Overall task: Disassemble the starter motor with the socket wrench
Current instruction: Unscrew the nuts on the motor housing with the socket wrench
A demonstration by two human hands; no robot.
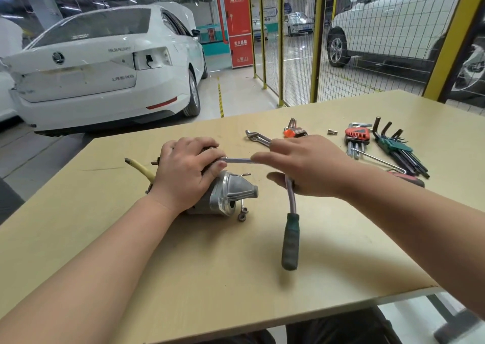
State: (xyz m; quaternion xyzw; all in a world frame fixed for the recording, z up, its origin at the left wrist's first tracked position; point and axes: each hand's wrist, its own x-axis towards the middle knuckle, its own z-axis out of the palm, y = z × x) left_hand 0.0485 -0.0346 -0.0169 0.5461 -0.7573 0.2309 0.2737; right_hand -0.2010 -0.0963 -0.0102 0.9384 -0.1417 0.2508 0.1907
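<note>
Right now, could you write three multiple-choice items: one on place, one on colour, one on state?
1. Where does the yellow cable lie?
A) right of the hex keys
B) left of the starter motor
C) on the floor
2. What colour is the socket wrench handle?
A) red
B) yellow
C) green
3. What does the left hand do?
A) grips the starter motor
B) hangs idle
C) lifts a nut

Answers: B, the cable sticks out at the motor's left end. C, the grip is dark green. A, its fingers curl over the housing.
</note>
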